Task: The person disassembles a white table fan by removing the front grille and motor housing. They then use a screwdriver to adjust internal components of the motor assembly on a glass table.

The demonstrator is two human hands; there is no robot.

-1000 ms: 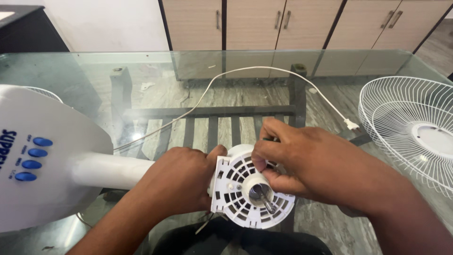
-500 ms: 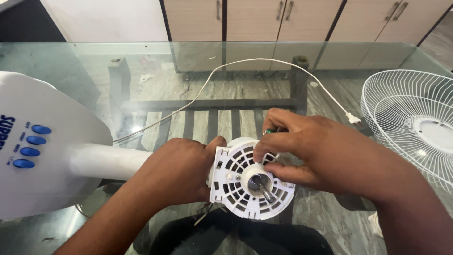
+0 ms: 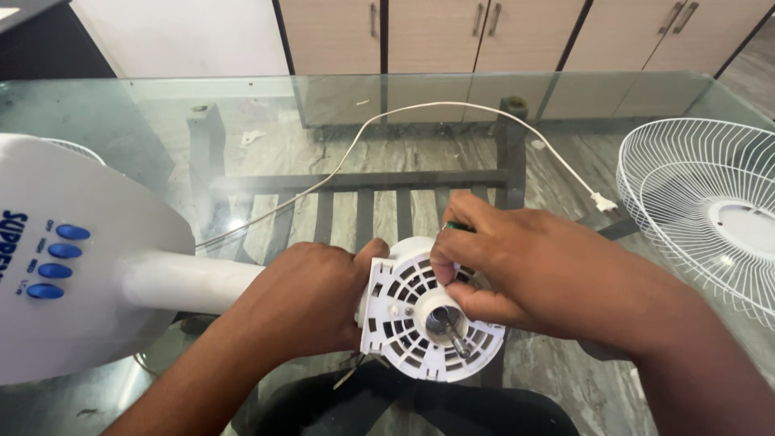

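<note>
A white fan lies on its side on the glass table (image 3: pixel 242 105). Its round vented motor housing (image 3: pixel 420 323) faces me, with a metal shaft (image 3: pixel 454 333) sticking out of the middle. My left hand (image 3: pixel 303 299) wraps around the back of the housing where it meets the white stem (image 3: pixel 190 282). My right hand (image 3: pixel 517 266) rests on the housing's upper right edge, fingers pinched around a small green-handled tool (image 3: pixel 457 228) that is mostly hidden. The fan's base (image 3: pixel 73 266) with blue buttons sits at the left.
A white wire fan guard (image 3: pixel 710 210) lies at the right on the glass. The white power cord (image 3: pixel 452 109) loops across the table to a plug (image 3: pixel 604 203). Wooden cabinets (image 3: pixel 436 32) stand behind the table. Dark fabric (image 3: pixel 412 408) shows under the glass near me.
My right hand has shifted slightly up and right on the housing, uncovering the shaft and centre hub. The left hand keeps its grip.
</note>
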